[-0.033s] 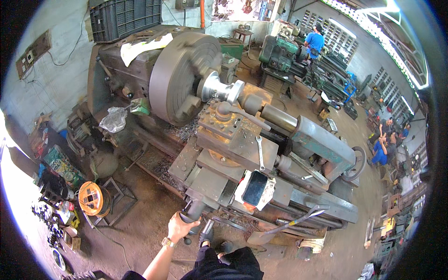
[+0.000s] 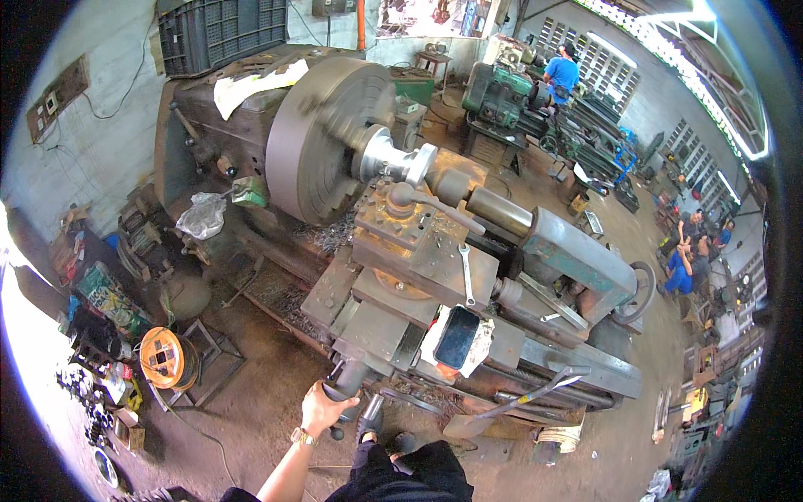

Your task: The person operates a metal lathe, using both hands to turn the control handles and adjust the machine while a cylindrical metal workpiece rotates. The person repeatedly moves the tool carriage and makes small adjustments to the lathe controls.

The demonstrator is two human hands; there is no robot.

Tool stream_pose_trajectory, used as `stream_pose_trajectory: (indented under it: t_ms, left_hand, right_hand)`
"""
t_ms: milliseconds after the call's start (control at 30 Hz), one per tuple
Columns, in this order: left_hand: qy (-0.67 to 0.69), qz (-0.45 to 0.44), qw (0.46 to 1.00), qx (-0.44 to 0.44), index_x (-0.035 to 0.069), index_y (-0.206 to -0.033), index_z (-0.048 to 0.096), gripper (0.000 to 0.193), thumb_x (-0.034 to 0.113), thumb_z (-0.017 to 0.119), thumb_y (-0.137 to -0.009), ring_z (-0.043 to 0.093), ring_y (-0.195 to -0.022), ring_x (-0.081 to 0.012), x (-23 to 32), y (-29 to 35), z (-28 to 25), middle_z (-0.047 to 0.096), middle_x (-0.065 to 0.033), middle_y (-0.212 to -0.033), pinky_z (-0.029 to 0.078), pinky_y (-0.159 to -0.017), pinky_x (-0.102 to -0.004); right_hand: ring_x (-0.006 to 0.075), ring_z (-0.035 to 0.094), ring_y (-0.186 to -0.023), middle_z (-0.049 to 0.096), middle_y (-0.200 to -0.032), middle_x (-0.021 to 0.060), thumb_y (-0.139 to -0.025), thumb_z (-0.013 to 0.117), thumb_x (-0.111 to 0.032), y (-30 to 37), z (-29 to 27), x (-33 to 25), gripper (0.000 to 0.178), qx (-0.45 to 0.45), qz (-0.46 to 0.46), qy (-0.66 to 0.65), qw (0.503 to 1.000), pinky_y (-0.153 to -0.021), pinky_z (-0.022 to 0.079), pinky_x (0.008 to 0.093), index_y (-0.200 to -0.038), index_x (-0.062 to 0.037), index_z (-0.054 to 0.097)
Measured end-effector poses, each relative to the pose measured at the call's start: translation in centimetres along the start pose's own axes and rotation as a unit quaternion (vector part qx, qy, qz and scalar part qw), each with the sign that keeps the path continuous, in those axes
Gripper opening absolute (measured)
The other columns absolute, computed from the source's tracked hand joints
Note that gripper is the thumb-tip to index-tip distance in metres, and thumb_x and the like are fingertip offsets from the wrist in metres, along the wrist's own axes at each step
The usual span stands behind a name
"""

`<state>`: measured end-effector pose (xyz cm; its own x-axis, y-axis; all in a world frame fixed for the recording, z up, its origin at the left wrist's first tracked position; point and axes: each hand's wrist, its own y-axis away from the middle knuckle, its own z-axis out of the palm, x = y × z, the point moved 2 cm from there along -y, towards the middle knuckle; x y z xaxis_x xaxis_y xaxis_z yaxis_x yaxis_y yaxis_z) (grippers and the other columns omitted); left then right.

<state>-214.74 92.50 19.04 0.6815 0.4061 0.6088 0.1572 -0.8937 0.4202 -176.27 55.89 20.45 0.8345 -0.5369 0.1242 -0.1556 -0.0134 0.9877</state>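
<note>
My left hand (image 2: 324, 410), a watch on its wrist, is closed round the dark cross-slide handwheel (image 2: 345, 381) at the front of a large lathe. A ball-ended crank knob (image 2: 337, 433) shows just below my fingers. Ahead, a shiny turned metal workpiece (image 2: 386, 159) sits between the big round chuck (image 2: 293, 146), whose jaws are blurred by spinning, and the tailstock (image 2: 581, 255). The tool post (image 2: 393, 222) with its lever stands close to the workpiece. My right hand is out of view.
A wrench (image 2: 467, 274) and a phone (image 2: 457, 337) on a cloth lie on the carriage. A shovel-like tool (image 2: 535, 397) leans along the lathe's front. An orange cable reel (image 2: 162, 357) stands at left on the floor. Other people (image 2: 562, 74) are farther back on the right.
The blurred chuck jaws stand at a different angle, so the chuck has turned. My left hand keeps its place on the handwheel.
</note>
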Motion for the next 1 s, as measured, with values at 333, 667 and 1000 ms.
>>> stream_pose_trajectory:
  t_ms: [333, 667, 1000]
  left_hand:
    - [0.047, 0.057, 0.996, 0.041, -0.007, -0.110, 0.062, 0.083, 0.045, 0.096, -0.054, 0.069, -0.094, -0.0420, -0.9, -1.2, 1.3, 0.070, -0.0258, -0.098, 0.053, -0.086, -0.0471]
    - [0.106, 0.080, 0.991, 0.008, -0.003, -0.103, 0.058, 0.061, 0.038, 0.091, -0.074, 0.071, -0.058, -0.0243, -3.5, -2.0, 2.6, 0.069, -0.0167, -0.084, 0.049, -0.037, -0.0349]
    - [0.167, 0.050, 0.985, -0.020, -0.005, -0.100, 0.060, 0.062, 0.040, 0.092, -0.071, 0.069, -0.057, -0.0245, 0.6, 1.1, 0.0, 0.069, -0.0158, -0.083, 0.051, -0.039, -0.0342]
  right_hand:
    - [0.0323, 0.067, -0.114, 0.070, -0.123, 0.0138, -0.076, 0.079, -0.036, -10.9, 1.9, -1.1, 0.050, -0.240, -0.033, 0.208, 0.948, -0.088, 0.057, 0.0482, -0.121, -0.0159, 0.069]
    - [0.0305, 0.053, -0.136, 0.055, -0.149, 0.0104, -0.080, 0.074, -0.054, -3.1, -3.0, -7.5, 0.072, -0.374, -0.032, 0.327, 0.867, -0.107, 0.046, 0.0516, -0.143, -0.0231, 0.057]
    - [0.0321, 0.048, -0.140, 0.047, -0.156, 0.0080, -0.081, 0.074, -0.055, -2.4, -3.7, -8.2, 0.079, -0.426, -0.064, 0.281, 0.857, -0.109, 0.044, 0.0537, -0.149, -0.0239, 0.049]
